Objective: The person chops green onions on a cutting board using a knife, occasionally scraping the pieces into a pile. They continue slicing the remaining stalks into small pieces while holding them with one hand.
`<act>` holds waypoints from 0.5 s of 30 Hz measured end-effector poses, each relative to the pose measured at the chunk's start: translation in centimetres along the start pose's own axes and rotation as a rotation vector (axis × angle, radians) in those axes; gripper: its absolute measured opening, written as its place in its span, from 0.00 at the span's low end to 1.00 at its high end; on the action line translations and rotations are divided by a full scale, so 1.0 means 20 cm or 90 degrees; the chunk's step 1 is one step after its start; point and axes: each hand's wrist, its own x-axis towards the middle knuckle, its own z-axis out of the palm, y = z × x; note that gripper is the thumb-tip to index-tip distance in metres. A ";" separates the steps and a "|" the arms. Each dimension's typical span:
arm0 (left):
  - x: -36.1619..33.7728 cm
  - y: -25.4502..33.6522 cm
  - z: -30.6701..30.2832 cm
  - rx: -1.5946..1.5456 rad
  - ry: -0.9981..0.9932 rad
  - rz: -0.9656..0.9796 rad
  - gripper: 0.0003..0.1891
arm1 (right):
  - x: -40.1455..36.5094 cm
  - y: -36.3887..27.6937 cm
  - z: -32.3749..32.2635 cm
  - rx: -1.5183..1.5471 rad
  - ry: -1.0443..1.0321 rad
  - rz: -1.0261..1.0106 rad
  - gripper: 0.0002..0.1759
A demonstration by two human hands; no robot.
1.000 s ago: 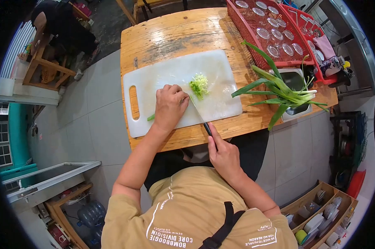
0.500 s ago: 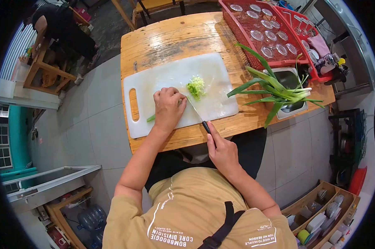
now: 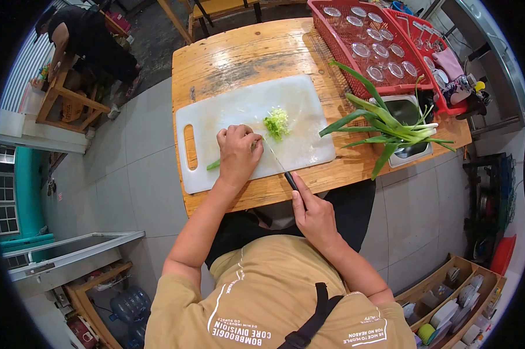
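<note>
My left hand (image 3: 239, 154) is closed, pressing a green onion stalk (image 3: 213, 165) onto the white cutting board (image 3: 216, 119). Most of the stalk lies under the palm, with its green end poking out at the left. In my right hand (image 3: 313, 212) is the black handle of a knife (image 3: 290, 180). Its blade angles up to the left, with the tip close beside my left fingertips. Just beyond the blade sits a small heap of chopped green onion (image 3: 276, 123). A bunch of whole green onions (image 3: 393, 131) lies across a metal container (image 3: 413, 153) to the right.
The board rests on a wooden table (image 3: 239, 49). Upside-down glasses fill a red crate (image 3: 326, 43) at the back right, beside a red basket (image 3: 438, 102) of utensils. A person in black (image 3: 91, 38) bends over a wooden stand at the far left.
The view has shifted slightly, moving the table and board a little to the right. Both hands keep their grips, and the knife stays beside my left fingers.
</note>
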 end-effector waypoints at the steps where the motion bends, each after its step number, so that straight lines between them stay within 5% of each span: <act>1: 0.00 0.00 0.00 0.001 -0.002 0.000 0.03 | 0.00 0.00 0.00 0.003 -0.007 0.008 0.27; 15: 0.01 0.01 -0.01 -0.004 -0.011 -0.019 0.04 | 0.01 0.00 0.01 0.054 -0.038 0.077 0.25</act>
